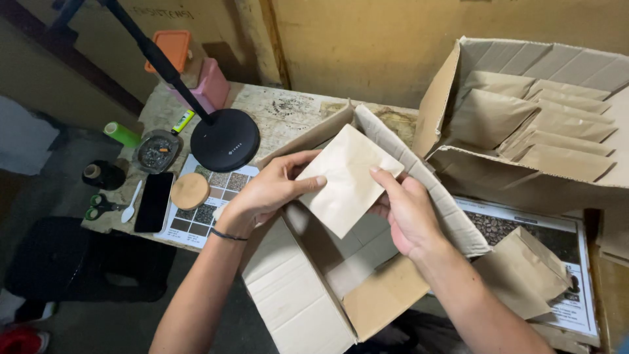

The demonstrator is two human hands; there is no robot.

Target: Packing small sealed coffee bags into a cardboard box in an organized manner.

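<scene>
You are holding a flat paper bag (346, 180) in the middle of the frame, just above an open cardboard box (308, 295). Your left hand (265, 193) is gripping the bag's left edge, with the thumb pressing on its front and the fingers curling behind. Your right hand (407, 213) is closing on the bag's right edge, with one finger lying across the front. The bag is tilting like a diamond, one corner pointing down into the box.

In the upper right of the frame, a second big box (458, 72) is lying on its side, and more brown bags (537, 124) are stacking inside it. Another brown bag (521, 272) is lying in the lower right on a printed sheet (576, 308).

On the surface (275, 108) in the upper left, a round black lamp base (225, 140) is standing. Near it are sitting a black phone (154, 202), a round wooden lid (190, 191), green scissors (98, 206) and a white spoon (131, 202).
</scene>
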